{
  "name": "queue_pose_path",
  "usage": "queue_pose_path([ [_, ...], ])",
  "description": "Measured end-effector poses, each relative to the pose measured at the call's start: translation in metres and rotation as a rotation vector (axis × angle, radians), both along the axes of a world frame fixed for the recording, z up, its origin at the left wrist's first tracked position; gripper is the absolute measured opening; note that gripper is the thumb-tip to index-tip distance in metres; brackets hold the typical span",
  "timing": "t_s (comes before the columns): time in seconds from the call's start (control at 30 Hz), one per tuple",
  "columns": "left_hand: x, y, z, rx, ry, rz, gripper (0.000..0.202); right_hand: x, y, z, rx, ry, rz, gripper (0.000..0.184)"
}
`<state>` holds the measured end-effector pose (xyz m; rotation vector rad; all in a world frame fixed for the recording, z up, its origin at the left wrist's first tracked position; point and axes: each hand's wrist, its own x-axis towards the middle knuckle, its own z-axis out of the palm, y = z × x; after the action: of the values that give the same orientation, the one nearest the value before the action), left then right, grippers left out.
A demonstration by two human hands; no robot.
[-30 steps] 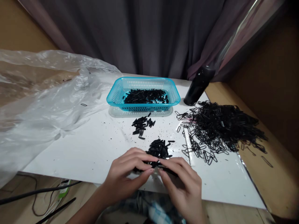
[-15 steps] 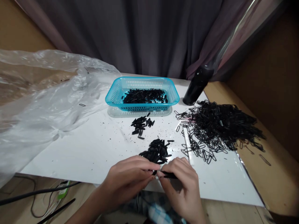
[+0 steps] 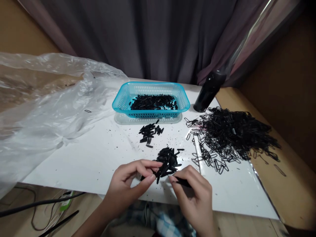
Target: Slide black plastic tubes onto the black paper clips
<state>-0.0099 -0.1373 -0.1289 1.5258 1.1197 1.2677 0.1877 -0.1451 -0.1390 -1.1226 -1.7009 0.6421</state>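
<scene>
My left hand (image 3: 133, 179) is at the near pile of small black strips (image 3: 166, 161), its index fingertip touching the pile. Its thumb and middle finger are closed together, with a bit of black strip (image 3: 142, 178) showing between the fingers. To the right, my right hand (image 3: 195, 192) pinches a slim dark tool (image 3: 182, 182); the fingers cover much of it, so its kind is unclear. A smaller group of black strips (image 3: 148, 131) lies farther back. Beyond it, a blue plastic basket (image 3: 151, 112) holds many more strips.
A large heap of thin black loops (image 3: 234, 131) spreads at the right, beside a dark cylinder (image 3: 209, 92). Crumpled clear plastic (image 3: 61, 108) covers the left side. Black crumbs dot the white tabletop (image 3: 98, 158). Cables (image 3: 34, 205) hang below the left edge.
My hands were together with a black piece between them. The left has moved left and its fingers have reached onto the near pile; the right has stayed nearly in place with the dark tool.
</scene>
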Motion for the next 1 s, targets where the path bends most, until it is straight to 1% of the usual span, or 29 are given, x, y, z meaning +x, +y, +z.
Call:
queue_pose_path([
  [0.13, -0.001, 0.0, -0.005, -0.145, -0.123, 0.014, 0.022, 0.0, 0.0, 0.0, -0.028, 0.041, 0.009, 0.011],
  [0.27, 0.002, 0.0, -0.003, -0.264, -0.174, 0.017, 0.027, 0.001, 0.0, 0.001, -0.014, 0.037, 0.017, 0.011],
  [0.4, 0.003, 0.005, 0.002, -0.446, -0.131, 0.103, 0.027, 0.001, 0.001, 0.0, -0.028, 0.038, 0.009, 0.01],
  [0.47, -0.001, 0.013, 0.007, -0.472, -0.091, 0.137, 0.027, 0.0, 0.001, -0.001, -0.039, 0.042, 0.0, 0.011],
  [0.5, -0.003, 0.018, 0.009, -0.454, -0.085, 0.171, 0.03, 0.0, 0.001, -0.001, -0.043, 0.043, -0.005, 0.011],
  [0.53, -0.006, 0.023, 0.011, -0.431, -0.085, 0.208, 0.037, 0.0, 0.001, -0.001, -0.046, 0.042, -0.011, 0.011],
  [0.57, -0.009, 0.028, 0.013, -0.413, -0.075, 0.232, 0.048, -0.001, 0.001, -0.002, -0.048, 0.04, -0.016, 0.012],
  [0.6, -0.011, 0.032, 0.014, -0.401, -0.053, 0.226, 0.057, -0.001, 0.0, -0.002, -0.046, 0.037, -0.02, 0.012],
  [0.63, -0.014, 0.034, 0.014, -0.388, -0.03, 0.204, 0.061, -0.001, 0.0, -0.002, -0.044, 0.035, -0.022, 0.012],
  [0.67, -0.015, 0.035, 0.012, -0.368, 0.012, 0.181, 0.058, 0.0, 0.0, -0.002, -0.044, 0.035, -0.024, 0.012],
  [0.8, -0.018, 0.03, 0.001, -0.271, 0.275, 0.121, 0.029, 0.002, 0.0, -0.003, -0.071, 0.015, -0.028, 0.007],
  [0.9, -0.019, 0.025, -0.008, -0.136, 0.47, 0.1, 0.024, 0.004, 0.0, -0.003, -0.064, -0.033, -0.003, 0.015],
  [1.0, -0.021, 0.024, -0.011, 0.013, 0.659, 0.045, 0.021, 0.004, 0.002, -0.004, -0.053, -0.029, -0.006, 0.024],
])
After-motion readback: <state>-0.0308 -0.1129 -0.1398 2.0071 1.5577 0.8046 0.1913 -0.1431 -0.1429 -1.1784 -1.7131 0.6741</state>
